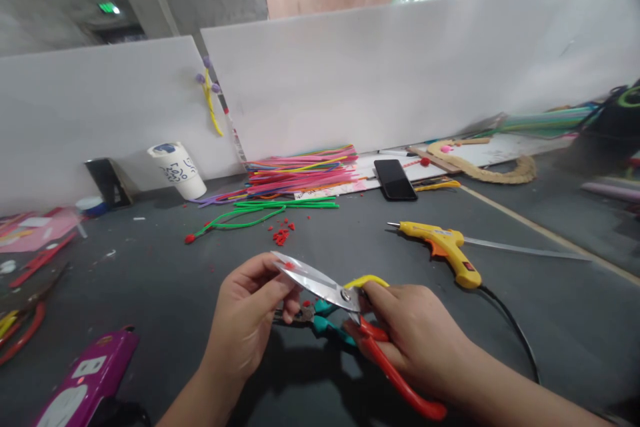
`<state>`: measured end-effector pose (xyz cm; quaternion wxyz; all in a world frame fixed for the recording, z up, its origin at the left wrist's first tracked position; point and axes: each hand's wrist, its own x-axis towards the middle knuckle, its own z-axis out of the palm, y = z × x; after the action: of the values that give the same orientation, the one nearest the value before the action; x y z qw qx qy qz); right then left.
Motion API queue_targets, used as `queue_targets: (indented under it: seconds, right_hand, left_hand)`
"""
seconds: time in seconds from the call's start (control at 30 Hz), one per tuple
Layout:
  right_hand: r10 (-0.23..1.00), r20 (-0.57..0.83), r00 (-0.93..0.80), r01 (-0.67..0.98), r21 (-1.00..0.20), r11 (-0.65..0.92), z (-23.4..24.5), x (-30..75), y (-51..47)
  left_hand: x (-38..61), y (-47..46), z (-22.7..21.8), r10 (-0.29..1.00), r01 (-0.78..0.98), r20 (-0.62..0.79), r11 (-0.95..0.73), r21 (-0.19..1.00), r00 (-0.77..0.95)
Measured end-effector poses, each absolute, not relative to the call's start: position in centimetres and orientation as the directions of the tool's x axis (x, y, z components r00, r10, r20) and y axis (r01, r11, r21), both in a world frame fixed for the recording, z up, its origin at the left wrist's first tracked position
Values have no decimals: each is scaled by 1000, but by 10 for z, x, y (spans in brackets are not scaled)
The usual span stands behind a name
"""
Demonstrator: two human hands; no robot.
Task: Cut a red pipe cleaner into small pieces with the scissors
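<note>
Head view, only one: my right hand (413, 323) was clamped on the handles of the red-and-yellow scissors (320, 283), blades pointing left and nearly together. A red fuzzy bit (289, 265) sat near the blade tips. My left hand (247, 313) had thumb and index curled in right at those tips; couldn't tell whether they were pinching the bit or just steadying the blades. Also couldn't tell if it was cut through. Teal-handled pliers (325, 325) lay on the table (350, 233) below the scissors, unheld, partly hidden by my hands. Progress, my read: trimming partway. Done: a small heap of red clippings (281, 236) lay beyond the blades, with stray crumbs around it, and a red tip (190, 239) showed at the left end of the green pipe cleaners (260, 211). Left: the bit at the blades, at least; total count not readable from here. Plenty of stock, too: the mixed pipe cleaner bundle (305, 173) lay loose at the back. Yellow glue gun (443, 243) lay to the right, glue stick in its rear, nobody holding it.
</note>
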<state>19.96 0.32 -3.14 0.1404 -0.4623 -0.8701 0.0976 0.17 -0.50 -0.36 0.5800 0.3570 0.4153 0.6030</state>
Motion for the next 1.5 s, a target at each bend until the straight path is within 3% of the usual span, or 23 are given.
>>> queue_targets:
  seconds: [1.17,1.23,1.33,1.5]
  right_hand:
    - [831,193,-522,795,-242,556,-25,196,2]
    - [851,181,-493,794,-306,525,-24,196,4]
    - [888,125,-442,729,-527,437,-20,194,6]
    - [922,14,-388,423,-886,191,-9,188,10]
  left_hand:
    - [1,-4,-1,994,-408,-22,-23,913,-106]
    - [1,-3,0,994,-410,-25,-20,912,-103]
    - [2,-3,1,996,-395,-70,43,918,-55]
    - [7,-2,-8,975,-291,-182,212,933,125]
